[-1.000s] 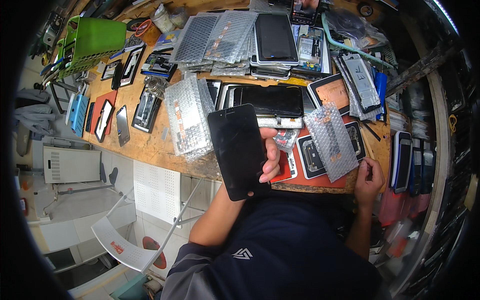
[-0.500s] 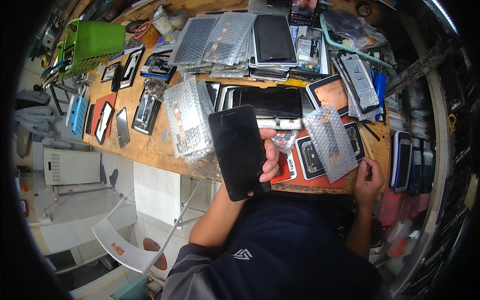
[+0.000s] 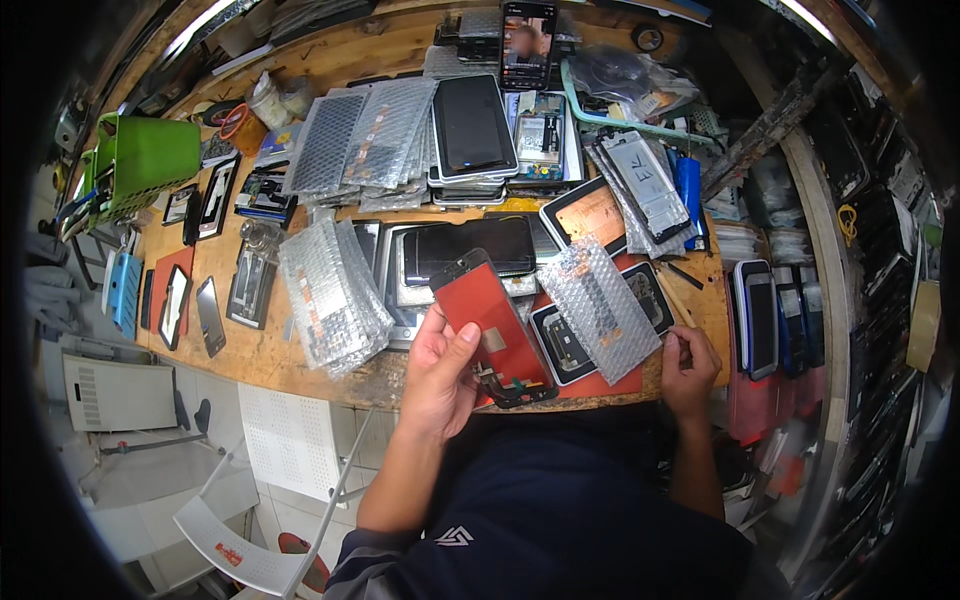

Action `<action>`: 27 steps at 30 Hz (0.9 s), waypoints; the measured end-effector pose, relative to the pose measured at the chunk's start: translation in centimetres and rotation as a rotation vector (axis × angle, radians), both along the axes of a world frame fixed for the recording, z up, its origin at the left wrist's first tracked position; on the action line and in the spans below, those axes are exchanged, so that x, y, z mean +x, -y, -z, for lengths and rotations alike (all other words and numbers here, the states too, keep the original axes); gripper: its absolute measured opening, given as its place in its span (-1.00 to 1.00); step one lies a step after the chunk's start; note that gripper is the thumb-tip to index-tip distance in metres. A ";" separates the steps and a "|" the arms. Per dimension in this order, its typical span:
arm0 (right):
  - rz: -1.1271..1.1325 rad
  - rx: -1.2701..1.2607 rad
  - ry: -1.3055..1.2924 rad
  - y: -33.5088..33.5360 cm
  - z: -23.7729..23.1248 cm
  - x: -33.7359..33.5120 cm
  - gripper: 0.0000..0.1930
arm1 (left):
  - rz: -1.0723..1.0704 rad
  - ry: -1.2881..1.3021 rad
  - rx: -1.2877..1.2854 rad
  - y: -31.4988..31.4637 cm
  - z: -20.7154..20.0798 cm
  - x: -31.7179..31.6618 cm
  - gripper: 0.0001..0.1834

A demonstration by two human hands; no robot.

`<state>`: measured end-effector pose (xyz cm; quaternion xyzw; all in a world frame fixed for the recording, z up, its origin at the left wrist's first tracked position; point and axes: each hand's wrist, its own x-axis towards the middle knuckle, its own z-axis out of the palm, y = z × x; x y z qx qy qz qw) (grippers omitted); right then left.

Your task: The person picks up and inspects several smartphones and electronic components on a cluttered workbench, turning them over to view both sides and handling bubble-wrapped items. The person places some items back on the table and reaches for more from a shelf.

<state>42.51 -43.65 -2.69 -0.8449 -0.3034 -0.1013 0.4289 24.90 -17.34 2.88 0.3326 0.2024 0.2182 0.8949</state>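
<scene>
Two bare hands are in the lower middle of the frame, and only one of them has the phone screen panel (image 3: 508, 322). The left hand (image 3: 440, 375) pinches it by its left long side, the thumb flat across the red back and the other fingers out of sight behind it. The panel is at the centre of the frame, just right of that palm. Its long axis slants from upper left to lower right, with a dark band at the upper end and thin ribbon cables at the lower end, which comes down over the front edge of the wooden surface (image 3: 230, 365); I cannot tell whether that end touches anything.

The right hand (image 3: 690, 372) is right of centre at the same edge, with its fingers curled in and thumb and forefinger close together. A thin pale stick (image 3: 676, 298) runs down to these fingertips, but I cannot tell whether they grip it. The left hand is plainly the nearer one to the panel; the right is well apart from it. Between panel and right hand, a bubble-wrap packet (image 3: 603, 312) lies aslant over an opened device frame (image 3: 560, 343) on a red mat (image 3: 612, 387).
</scene>
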 end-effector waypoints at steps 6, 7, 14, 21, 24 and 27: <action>0.002 0.007 -0.031 0.1 0.0 -0.1 -0.93 | -0.076 0.034 0.054 0.1 0.0 0.1 -0.44; 0.002 0.006 -0.030 0.1 0.0 -0.1 -0.93 | -0.081 0.039 0.063 0.1 0.0 0.1 -0.44; -0.004 0.009 -0.036 0.1 0.0 0.0 -0.93 | -0.101 0.039 0.089 0.2 0.3 0.1 -0.51; -0.003 0.008 -0.041 0.0 -0.1 -0.1 -0.93 | -0.070 -0.027 0.086 0.2 0.3 -0.3 -0.68; 0.002 0.009 -0.044 0.0 -0.2 -0.1 -0.93 | -0.088 -0.027 0.088 0.5 0.1 -0.2 -0.67; 0.004 0.006 -0.046 0.0 -0.2 -0.1 -0.93 | -0.107 -0.030 0.092 0.6 -0.1 -0.3 -0.67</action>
